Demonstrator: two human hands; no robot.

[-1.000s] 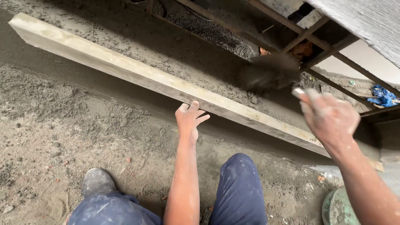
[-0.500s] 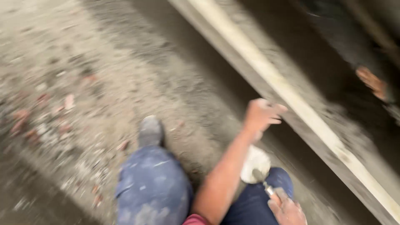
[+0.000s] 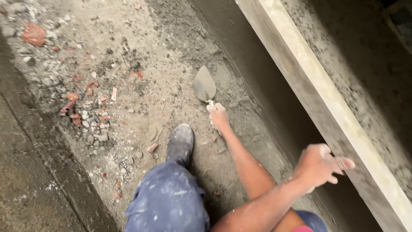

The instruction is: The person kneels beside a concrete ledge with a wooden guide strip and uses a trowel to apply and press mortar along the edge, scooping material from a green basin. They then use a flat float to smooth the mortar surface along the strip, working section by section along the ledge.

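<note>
The trowel [image 3: 204, 86] was laid on the ground just left of the long wooden plank [image 3: 319, 103]. The shoe [image 3: 180, 144] was placed below the trowel, and brick rubble [image 3: 81, 107] was scattered further left of it.

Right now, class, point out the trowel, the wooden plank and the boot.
trowel [image 3: 204, 85], head view, on the flat blade.
wooden plank [image 3: 307, 81], head view, on its pale top face.
boot [image 3: 180, 141], head view, on the toe cap.
</note>
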